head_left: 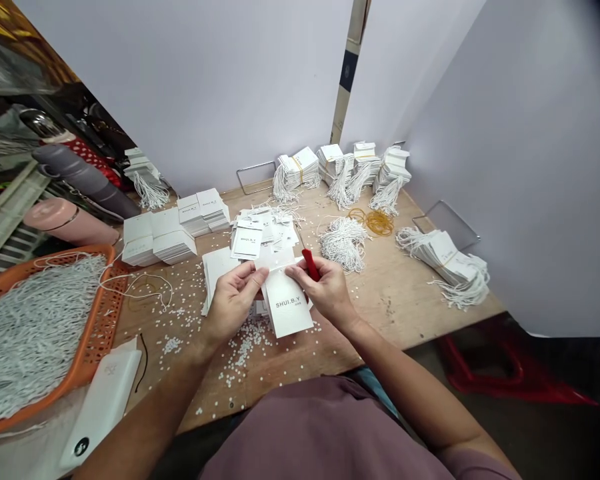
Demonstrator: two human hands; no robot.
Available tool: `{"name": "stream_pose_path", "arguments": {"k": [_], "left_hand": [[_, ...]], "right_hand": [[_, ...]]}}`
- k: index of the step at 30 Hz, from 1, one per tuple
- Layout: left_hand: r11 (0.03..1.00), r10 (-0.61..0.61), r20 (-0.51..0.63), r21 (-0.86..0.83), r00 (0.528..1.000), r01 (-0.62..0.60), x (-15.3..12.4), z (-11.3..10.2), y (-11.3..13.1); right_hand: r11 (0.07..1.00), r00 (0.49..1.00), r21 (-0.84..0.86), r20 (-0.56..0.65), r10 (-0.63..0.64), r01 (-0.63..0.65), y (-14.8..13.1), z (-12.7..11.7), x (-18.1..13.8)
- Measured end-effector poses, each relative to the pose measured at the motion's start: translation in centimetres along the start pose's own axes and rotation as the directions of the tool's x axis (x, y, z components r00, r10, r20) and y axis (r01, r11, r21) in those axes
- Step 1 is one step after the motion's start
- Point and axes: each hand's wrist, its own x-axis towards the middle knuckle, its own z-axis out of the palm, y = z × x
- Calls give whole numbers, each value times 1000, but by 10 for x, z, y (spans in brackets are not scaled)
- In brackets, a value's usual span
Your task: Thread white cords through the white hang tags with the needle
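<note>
My left hand [233, 299] pinches the top left edge of a white paper tag [287, 303] printed SHUI.B.Y, held just above the wooden table [405, 293]. At the tag's top right, my right hand [325, 288] grips a red-handled tool [310, 263] while its fingertips touch the tag. A thin white string runs along the tag's top edge between both hands. Small white paper dots [245, 347] lie scattered under my hands.
An orange basket [97, 327] full of white strings stands at the left. Stacks of white tags [167, 233] and loose tags [263, 233] lie behind my hands. Bundled strung tags [360, 167] line the back wall, more [450, 263] at right. Rubber bands [377, 222] and a string pile [345, 241] are nearby.
</note>
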Motion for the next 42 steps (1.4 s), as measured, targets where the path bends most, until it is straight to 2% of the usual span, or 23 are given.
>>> {"name": "stream_pose_path", "arguments": {"k": [3, 8, 14, 20, 28, 35, 36, 39, 42], "left_hand": [[1000, -1, 16, -19, 1000, 1, -1, 1, 1], [998, -52, -18, -38, 998, 51, 0, -1, 0], [994, -45, -4, -98, 999, 44, 0, -1, 1], [999, -5, -2, -37, 1000, 5, 0, 0, -1], [998, -42, -31, -43, 999, 41, 2, -4, -5], [1000, -27, -67, 5, 997, 28, 1, -5, -4], [999, -24, -62, 25, 998, 26, 1, -5, -2], [997, -19, -29, 74, 999, 21, 0, -5, 1], [998, -47, 20, -37, 999, 47, 0, -3, 4]], "right_hand": [[1000, 1000, -2, -5, -20, 20, 1, 0, 0], [999, 999, -28, -2, -35, 35, -2, 1, 1], [993, 998, -92, -8, -70, 69, -4, 3, 5], [998, 999, -54, 16, -40, 41, 0, 3, 5], [1000, 998, -22, 55, -6, 7, 1, 1, 5], [1000, 1000, -28, 16, -10, 10, -1, 2, 4], [1000, 999, 9, 34, 14, -14, 0, 1, 4], [981, 980, 163, 186, 73, -104, 3, -2, 4], [966, 972, 246, 233, 17, -76, 9, -4, 6]]}}
